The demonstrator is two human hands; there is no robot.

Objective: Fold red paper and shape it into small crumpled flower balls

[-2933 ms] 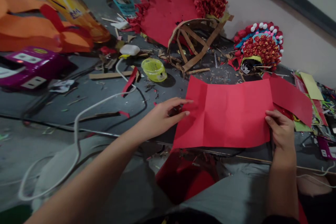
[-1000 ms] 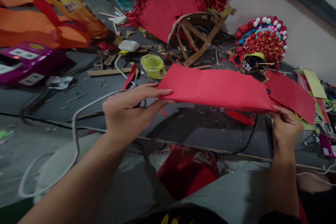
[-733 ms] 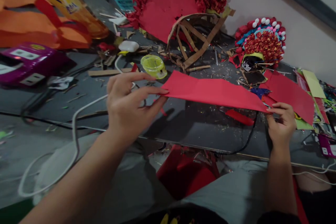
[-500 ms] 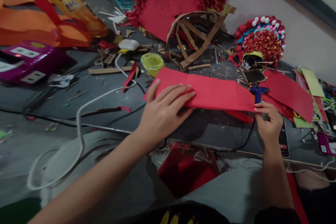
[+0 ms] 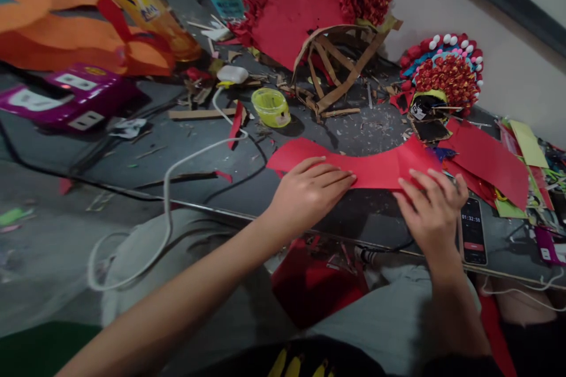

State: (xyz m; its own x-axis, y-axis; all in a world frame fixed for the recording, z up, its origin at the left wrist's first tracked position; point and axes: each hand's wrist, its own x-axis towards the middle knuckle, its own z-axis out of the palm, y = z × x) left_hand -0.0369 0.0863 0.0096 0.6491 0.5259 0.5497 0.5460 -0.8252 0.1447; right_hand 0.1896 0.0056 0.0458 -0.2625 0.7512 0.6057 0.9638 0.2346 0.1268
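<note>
2 hands [image 5: 305, 191] [image 5: 431, 212] touch curved red paper [image 5: 378, 172].

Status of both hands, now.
Left hand: fingers over the red paper; grip cannot be told.
Right hand: open, fingers spread against the paper.

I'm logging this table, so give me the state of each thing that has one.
Red paper: bent, not flat
Left hand: resting on the red paper
Right hand: spread on the red paper
Phone: face up, screen lit
Purple power strip: one spot glowing red
Yellow tub: open
Blue glue gun: partly hidden; on or off unclear
Cardboard frame: uncovered
</note>
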